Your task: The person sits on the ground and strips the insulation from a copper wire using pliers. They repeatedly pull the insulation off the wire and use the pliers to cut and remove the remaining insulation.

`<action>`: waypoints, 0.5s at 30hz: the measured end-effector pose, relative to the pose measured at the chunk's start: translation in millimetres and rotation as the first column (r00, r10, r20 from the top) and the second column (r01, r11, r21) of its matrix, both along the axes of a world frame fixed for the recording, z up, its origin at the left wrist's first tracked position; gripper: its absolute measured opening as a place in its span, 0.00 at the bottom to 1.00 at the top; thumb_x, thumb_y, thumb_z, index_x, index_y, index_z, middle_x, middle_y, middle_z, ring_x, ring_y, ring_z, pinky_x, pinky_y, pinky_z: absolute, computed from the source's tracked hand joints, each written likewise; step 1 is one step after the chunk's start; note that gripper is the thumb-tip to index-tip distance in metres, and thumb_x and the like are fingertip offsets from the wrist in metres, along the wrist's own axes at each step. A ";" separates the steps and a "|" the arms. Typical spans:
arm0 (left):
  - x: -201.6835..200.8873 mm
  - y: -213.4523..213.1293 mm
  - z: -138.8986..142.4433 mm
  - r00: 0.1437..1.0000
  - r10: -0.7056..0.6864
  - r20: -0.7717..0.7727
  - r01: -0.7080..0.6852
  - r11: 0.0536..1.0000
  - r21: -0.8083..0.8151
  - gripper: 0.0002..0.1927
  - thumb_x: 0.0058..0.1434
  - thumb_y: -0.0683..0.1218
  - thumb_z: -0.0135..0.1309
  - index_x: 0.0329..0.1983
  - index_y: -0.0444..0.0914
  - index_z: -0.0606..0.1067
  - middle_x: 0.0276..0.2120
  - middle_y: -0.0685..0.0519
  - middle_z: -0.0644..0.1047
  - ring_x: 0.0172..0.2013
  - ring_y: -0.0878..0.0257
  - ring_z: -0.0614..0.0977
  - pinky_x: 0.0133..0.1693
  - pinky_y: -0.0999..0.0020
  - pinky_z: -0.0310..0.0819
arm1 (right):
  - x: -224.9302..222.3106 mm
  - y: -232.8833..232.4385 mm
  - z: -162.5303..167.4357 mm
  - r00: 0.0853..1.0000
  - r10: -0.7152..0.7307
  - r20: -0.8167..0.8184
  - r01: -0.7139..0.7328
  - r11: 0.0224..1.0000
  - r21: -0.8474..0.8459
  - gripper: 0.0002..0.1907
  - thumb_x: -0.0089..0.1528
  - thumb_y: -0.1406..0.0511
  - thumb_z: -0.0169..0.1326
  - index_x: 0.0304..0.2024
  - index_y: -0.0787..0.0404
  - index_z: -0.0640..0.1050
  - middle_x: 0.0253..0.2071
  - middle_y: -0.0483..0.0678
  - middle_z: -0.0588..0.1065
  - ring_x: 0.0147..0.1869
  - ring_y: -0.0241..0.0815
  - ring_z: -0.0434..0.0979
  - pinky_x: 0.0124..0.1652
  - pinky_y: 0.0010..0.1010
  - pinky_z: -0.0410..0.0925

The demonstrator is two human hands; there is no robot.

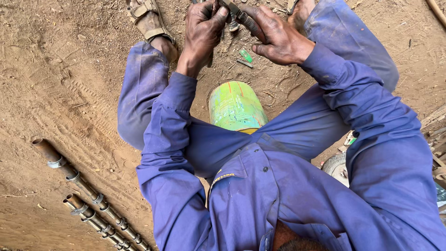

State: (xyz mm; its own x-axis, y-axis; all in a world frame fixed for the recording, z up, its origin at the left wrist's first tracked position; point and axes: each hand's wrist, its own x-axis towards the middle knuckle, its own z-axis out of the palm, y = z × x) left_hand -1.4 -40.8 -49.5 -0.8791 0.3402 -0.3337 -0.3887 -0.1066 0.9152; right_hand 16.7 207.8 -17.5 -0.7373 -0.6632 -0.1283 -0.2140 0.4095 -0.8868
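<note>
My left hand [203,29] is closed around a thin dark tool whose handle [210,59] sticks out below the fist. My right hand [275,38] meets it at the top of the view, its fingers pinching a small grey metal piece [231,8] that touches the left hand's fingertips. The top edge of the picture cuts the piece off. Both arms wear blue coverall sleeves. I sit on a green painted drum [234,106] between my knees, above bare dirt.
Two rusty pipes [76,179] with metal clamps lie on the dirt at lower left. A small green scrap [245,56] and bits of metal lie below the hands. A sandalled foot [146,19] is at upper left, and a small tyre [335,165] at right.
</note>
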 end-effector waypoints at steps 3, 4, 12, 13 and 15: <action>3.8 1.3 -2.4 0.996 0.038 0.075 -0.038 0.999 0.002 0.11 0.75 0.43 0.53 0.35 0.34 0.78 0.21 0.59 0.70 0.20 0.71 0.67 0.23 0.71 0.61 | 3.3 -6.3 -4.1 0.972 -0.071 0.224 0.073 0.997 0.001 0.33 0.62 0.71 0.62 0.66 0.65 0.62 0.47 0.55 0.73 0.53 0.57 0.77 0.54 0.44 0.70; 4.5 2.5 -3.9 0.994 0.059 0.095 -0.059 0.998 -0.006 0.11 0.75 0.43 0.53 0.35 0.35 0.77 0.21 0.59 0.71 0.20 0.71 0.68 0.23 0.71 0.61 | 5.2 -7.8 -6.7 0.937 -0.102 0.334 0.101 0.995 0.021 0.28 0.63 0.71 0.60 0.63 0.65 0.64 0.42 0.51 0.75 0.48 0.54 0.80 0.49 0.42 0.71; 18.0 16.5 -18.2 0.926 0.073 -0.371 -0.188 0.940 -0.284 0.12 0.75 0.43 0.51 0.34 0.36 0.77 0.25 0.54 0.77 0.25 0.65 0.72 0.30 0.63 0.68 | 28.2 -20.2 -33.9 0.954 -0.276 0.114 0.255 0.952 0.171 0.20 0.59 0.78 0.52 0.54 0.68 0.70 0.37 0.57 0.75 0.43 0.49 0.79 0.43 0.42 0.70; 16.3 15.8 -21.0 0.908 0.086 -0.411 -0.225 0.926 -0.302 0.13 0.75 0.44 0.51 0.32 0.36 0.75 0.25 0.53 0.77 0.26 0.64 0.74 0.31 0.62 0.69 | 25.3 -19.5 -36.7 0.953 -0.294 0.080 0.288 0.954 0.079 0.23 0.57 0.79 0.50 0.56 0.68 0.71 0.41 0.57 0.78 0.47 0.48 0.81 0.44 0.40 0.72; 16.4 10.1 -24.7 0.928 -0.010 -0.373 -0.151 0.904 -0.399 0.13 0.74 0.45 0.51 0.34 0.34 0.77 0.21 0.52 0.74 0.22 0.64 0.70 0.29 0.61 0.64 | 18.2 -15.1 -38.8 0.841 -0.190 0.506 0.256 0.965 -0.063 0.23 0.57 0.75 0.58 0.55 0.67 0.73 0.42 0.52 0.76 0.45 0.44 0.78 0.43 0.38 0.73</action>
